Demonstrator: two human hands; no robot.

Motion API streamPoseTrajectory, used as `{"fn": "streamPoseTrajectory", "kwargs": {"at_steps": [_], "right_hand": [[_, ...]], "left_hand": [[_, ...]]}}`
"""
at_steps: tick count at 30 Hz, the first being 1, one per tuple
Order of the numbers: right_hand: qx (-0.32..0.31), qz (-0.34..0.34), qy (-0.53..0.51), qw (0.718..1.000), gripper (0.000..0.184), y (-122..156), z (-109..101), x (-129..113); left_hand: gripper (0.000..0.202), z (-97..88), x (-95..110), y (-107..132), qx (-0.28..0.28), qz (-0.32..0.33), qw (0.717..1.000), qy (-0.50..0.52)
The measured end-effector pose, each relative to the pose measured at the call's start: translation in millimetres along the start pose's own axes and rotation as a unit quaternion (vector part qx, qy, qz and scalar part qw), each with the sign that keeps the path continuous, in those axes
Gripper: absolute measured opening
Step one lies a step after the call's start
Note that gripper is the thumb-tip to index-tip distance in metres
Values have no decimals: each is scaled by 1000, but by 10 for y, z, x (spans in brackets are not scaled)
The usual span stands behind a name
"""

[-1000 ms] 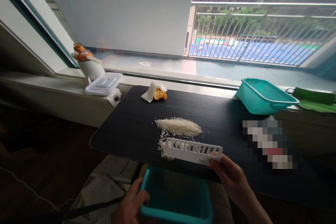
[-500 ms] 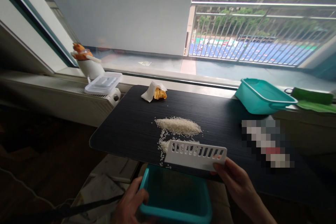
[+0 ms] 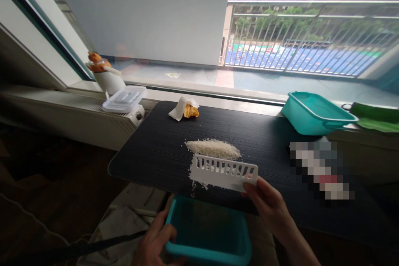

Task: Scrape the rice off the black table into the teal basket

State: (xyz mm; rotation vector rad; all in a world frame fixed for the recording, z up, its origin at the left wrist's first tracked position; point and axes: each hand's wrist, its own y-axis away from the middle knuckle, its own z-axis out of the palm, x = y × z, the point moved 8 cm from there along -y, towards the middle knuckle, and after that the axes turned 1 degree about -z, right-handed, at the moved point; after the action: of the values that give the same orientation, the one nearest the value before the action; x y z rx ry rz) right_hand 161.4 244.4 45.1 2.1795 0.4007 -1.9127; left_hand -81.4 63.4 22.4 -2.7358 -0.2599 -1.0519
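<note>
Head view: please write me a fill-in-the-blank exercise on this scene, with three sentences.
1. The slotted panel in the right hand is ____ in colour.
2. The pile behind it on the table is of ____.
3. The left hand grips a tub; a second tub stands by the table's far ____ corner.
Missing words: white; rice; right.

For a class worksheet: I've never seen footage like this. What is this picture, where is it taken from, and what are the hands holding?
No machine: these are a person's bare hands, filmed by a camera worn on the head, looking forward and down. On the black table lie a pile of rice and a crumpled tissue. The right hand holds a white slotted panel on edge beside the rice. The left hand grips a teal basin below the table's near edge.
</note>
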Motion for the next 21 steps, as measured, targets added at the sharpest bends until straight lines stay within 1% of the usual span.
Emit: {"fn": "streamPoseTrajectory", "kwargs": {"at_steps": [3,7,9,12,17,21], "right_hand": [[-20,-1,3,1000,31,-24,64,3],[-48,13,-6,999,27,25,72,-21],[-34,19,-12,999,27,36,37,-21],[-11,27,-19,999,29,45,-12,-4],[-75,46,-18,996,24,126,2,5],[-53,38,-24,998,19,123,-42,15]], "left_hand": [[20,-12,-4,4,-8,6,1000,-13],[20,-49,21,-24,16,13,1000,-15],[19,-48,46,-51,16,19,1000,-12],[19,-17,71,-77,2,25,1000,-9],[20,-15,27,-45,20,0,1000,21],[21,-22,26,-30,22,-1,1000,18]]}}
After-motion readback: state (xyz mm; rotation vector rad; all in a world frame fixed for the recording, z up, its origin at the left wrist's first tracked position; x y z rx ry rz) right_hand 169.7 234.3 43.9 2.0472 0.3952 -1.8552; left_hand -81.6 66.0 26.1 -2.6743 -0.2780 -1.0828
